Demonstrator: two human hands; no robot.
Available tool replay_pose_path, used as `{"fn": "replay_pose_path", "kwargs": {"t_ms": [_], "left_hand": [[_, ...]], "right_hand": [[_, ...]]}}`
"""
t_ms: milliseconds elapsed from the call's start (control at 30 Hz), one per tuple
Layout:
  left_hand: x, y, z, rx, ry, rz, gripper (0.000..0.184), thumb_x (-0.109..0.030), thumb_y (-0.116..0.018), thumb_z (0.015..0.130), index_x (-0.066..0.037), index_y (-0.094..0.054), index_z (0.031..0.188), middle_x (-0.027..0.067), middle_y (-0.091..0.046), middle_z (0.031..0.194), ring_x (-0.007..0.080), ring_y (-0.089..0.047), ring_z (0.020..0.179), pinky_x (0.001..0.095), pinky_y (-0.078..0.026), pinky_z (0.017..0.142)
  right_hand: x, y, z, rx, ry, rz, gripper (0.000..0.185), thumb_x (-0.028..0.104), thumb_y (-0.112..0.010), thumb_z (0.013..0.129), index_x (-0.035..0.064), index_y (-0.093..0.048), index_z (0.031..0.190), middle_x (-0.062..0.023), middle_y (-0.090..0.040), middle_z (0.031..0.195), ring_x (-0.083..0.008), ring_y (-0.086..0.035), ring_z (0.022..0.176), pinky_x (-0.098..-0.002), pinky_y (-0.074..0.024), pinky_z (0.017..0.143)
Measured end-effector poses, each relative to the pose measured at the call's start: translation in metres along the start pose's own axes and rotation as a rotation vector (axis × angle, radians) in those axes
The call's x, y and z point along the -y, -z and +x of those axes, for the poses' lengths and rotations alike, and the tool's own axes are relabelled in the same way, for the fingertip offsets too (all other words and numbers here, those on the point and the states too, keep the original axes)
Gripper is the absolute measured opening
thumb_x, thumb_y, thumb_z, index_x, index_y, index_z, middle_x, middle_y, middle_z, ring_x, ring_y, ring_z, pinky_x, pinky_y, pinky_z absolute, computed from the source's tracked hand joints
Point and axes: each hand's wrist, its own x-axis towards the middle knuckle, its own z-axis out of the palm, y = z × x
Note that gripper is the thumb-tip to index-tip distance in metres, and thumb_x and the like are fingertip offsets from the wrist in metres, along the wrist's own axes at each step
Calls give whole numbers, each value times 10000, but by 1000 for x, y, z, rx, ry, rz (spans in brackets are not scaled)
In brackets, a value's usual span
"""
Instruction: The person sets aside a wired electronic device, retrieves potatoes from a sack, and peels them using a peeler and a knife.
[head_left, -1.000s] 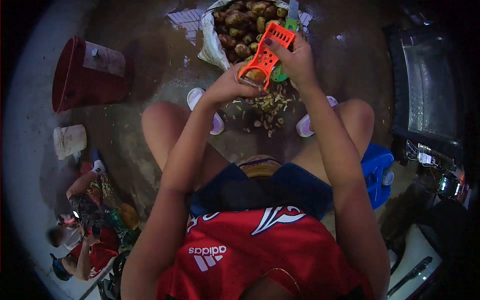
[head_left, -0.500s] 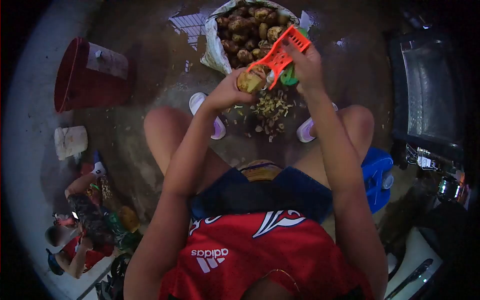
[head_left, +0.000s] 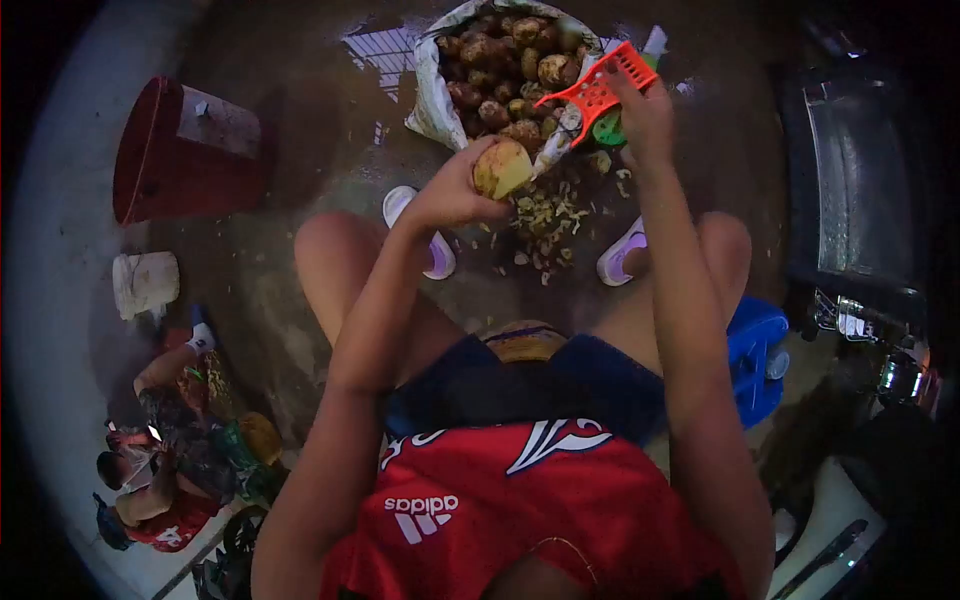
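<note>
My left hand (head_left: 456, 190) is wrapped round a partly peeled potato (head_left: 502, 168), with pale flesh showing on its right side. My right hand (head_left: 643, 118) grips an orange peeler (head_left: 598, 94) by its slotted end; its forked end points down and left, apart from the potato. A green object (head_left: 608, 127) shows just below the peeler; whether it is held too, I cannot tell. Beyond both hands stands a white sack (head_left: 433, 95) full of unpeeled potatoes (head_left: 490, 55). Peelings (head_left: 548, 215) lie scattered on the wet floor between my shoes.
At the left are a red bucket (head_left: 150, 150) and a small white bucket (head_left: 146, 283). Another person (head_left: 165, 480) sits at the lower left. A blue container (head_left: 752, 365) stands by my right knee, and a dark framed object (head_left: 858, 180) is at the right.
The peeler has moved off the potato, up and to the right, in my right hand. The potato is now in fuller view in my left hand.
</note>
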Motion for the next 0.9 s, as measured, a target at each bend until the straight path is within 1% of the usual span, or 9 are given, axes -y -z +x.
{"fn": "replay_pose_path", "kwargs": {"t_ms": [233,267,333,433,533,600,700,800,900], "left_hand": [[-9,-13,5,-68,88,-373,750,-62,-782,584,-40,-342,1191,51,-515,1042,126,-525,925,257,-432,805],[-8,-14,6,-73,81,-331,737,-28,-759,594,-42,-344,1202,48,-515,1037,130,-529,915,264,-451,777],[-5,-16,8,-85,69,-249,717,40,-713,613,-47,-347,1223,44,-517,1026,139,-536,894,278,-487,722],[-9,-20,9,-112,6,-160,720,-62,-797,556,-28,-384,1146,45,-541,1006,121,-530,916,261,-436,799],[-6,-19,11,-107,29,-83,689,-71,-790,547,-26,-415,1123,44,-549,971,118,-528,906,256,-433,793],[-4,-15,11,-100,40,0,680,-13,-738,549,-30,-416,1147,24,-538,981,106,-511,908,255,-430,796],[0,-12,15,-118,22,79,675,9,-701,536,-35,-420,1148,14,-533,988,101,-503,910,252,-422,801],[-4,-14,7,-92,-19,102,669,11,-690,525,-39,-423,1137,20,-533,987,103,-507,905,250,-417,802],[-1,-8,2,-88,-44,172,665,12,-690,527,-39,-423,1134,29,-534,985,103,-510,898,249,-419,797]], "right_hand": [[-11,-23,-23,179,-114,94,259,146,-667,759,24,-551,955,-35,-599,862,-100,-575,761,-247,-467,679],[-9,-27,-29,222,-104,148,266,152,-671,758,23,-549,956,-37,-601,869,-98,-575,760,-245,-468,681],[-9,-32,-36,252,-70,43,268,156,-670,761,21,-546,956,-38,-604,867,-99,-575,760,-245,-471,681],[-11,-32,-37,276,-47,-21,279,169,-673,761,14,-542,953,-44,-612,844,-96,-577,754,-245,-479,677],[-8,-31,-36,303,14,-113,284,171,-677,757,7,-543,946,-47,-613,826,-95,-580,747,-247,-482,672],[-10,-30,-34,305,48,-153,283,171,-679,754,4,-546,939,-47,-612,820,-95,-581,741,-250,-482,663],[-11,-26,-27,228,105,-185,274,169,-676,754,5,-550,934,-52,-610,816,-102,-582,719,-246,-477,640],[-21,7,16,-21,300,-513,279,169,-675,753,8,-555,946,-51,-607,835,-105,-578,729,-249,-470,646],[-23,10,17,-36,70,-173,246,147,-659,763,17,-558,946,-44,-604,869,-101,-572,770,-257,-465,689]]}}
